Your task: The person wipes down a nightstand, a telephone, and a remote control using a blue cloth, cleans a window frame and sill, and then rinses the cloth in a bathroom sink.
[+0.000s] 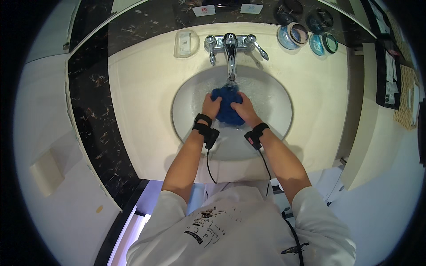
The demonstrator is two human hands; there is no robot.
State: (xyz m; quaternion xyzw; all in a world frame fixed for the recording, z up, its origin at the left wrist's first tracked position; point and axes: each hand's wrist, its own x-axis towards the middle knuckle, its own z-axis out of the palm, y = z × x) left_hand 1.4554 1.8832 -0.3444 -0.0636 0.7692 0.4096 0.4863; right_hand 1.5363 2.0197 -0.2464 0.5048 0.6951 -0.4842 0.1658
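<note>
A blue cloth (229, 108) is spread between my two hands over the white oval sink basin (269, 116). My left hand (211, 105) grips its left edge, thumb on top. On the opposite edge my right hand (244, 107) holds it the same way. Water from the chrome faucet (231, 55) runs onto the cloth's far end, and more water ripples in the basin. Both wrists wear black straps with small cabled devices. The fingers beneath the cloth are hidden.
Behind the basin's left side lies a soap dish (186, 44) with a wrapped packet. Round glass containers, one blue (289, 37) and one teal (318, 45), stand at the back right of the cream countertop (143, 99). A black tray (387, 79) and a woven basket (404, 113) are at far right.
</note>
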